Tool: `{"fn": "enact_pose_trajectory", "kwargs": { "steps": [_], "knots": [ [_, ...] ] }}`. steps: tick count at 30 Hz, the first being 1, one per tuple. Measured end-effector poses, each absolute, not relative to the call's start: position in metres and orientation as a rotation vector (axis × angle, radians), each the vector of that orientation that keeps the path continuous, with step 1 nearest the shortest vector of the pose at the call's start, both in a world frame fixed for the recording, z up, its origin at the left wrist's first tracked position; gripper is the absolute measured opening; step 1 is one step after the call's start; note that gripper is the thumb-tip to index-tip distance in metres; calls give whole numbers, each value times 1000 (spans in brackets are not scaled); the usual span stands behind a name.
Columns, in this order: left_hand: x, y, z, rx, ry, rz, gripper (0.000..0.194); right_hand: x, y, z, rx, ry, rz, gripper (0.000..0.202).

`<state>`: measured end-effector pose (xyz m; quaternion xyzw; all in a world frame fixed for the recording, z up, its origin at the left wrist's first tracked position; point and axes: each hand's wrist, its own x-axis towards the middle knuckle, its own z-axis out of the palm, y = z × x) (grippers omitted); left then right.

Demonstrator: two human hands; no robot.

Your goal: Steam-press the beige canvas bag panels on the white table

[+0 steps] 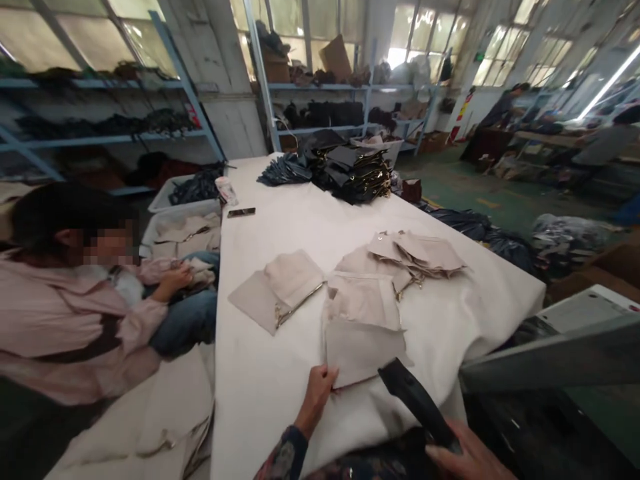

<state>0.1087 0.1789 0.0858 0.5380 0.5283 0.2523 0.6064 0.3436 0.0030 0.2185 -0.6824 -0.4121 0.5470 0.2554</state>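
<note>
My left hand (321,393) pinches the near left corner of a beige bag piece (365,350) lying flat on the white-covered table (270,413). In my right hand (470,453) is a long black tool (420,400) with a flat, angled end. Its tip points at the near right edge of the beige piece, apart from it or barely over it; I cannot tell which. Beyond lie more beige bag pieces (295,277) with metal trim along an edge, to the left, and a loose stack of beige pieces (417,253) to the right.
Black bag pieces (345,167) are piled at the table's far end. A phone (241,213) lies by the left edge. At the left sits a co-worker (75,300), handling beige material beside bins (180,227). Nearby, beige pieces (150,413) are heaped. A white-topped machine (585,310) stands right.
</note>
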Motion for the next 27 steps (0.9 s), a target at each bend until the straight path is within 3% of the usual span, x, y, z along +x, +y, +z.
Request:
{"fn": "enact_pose_trajectory", "kwargs": {
  "steps": [6,16,22,27],
  "knots": [
    [108,152,72,1252,1070,447,45,313,54,211,-1685,-1215,1668,21],
    [102,147,69,1322,1074,356,56,296,105,194,-1698,-1133,1730,20],
    [88,158,62,1410,1215,266,49,312,92,209,-1608,-1207,1746,14],
    [72,171,79,1594,1443,270,38,340,39,215,-1778,-1095,1623,23]
  ]
}}
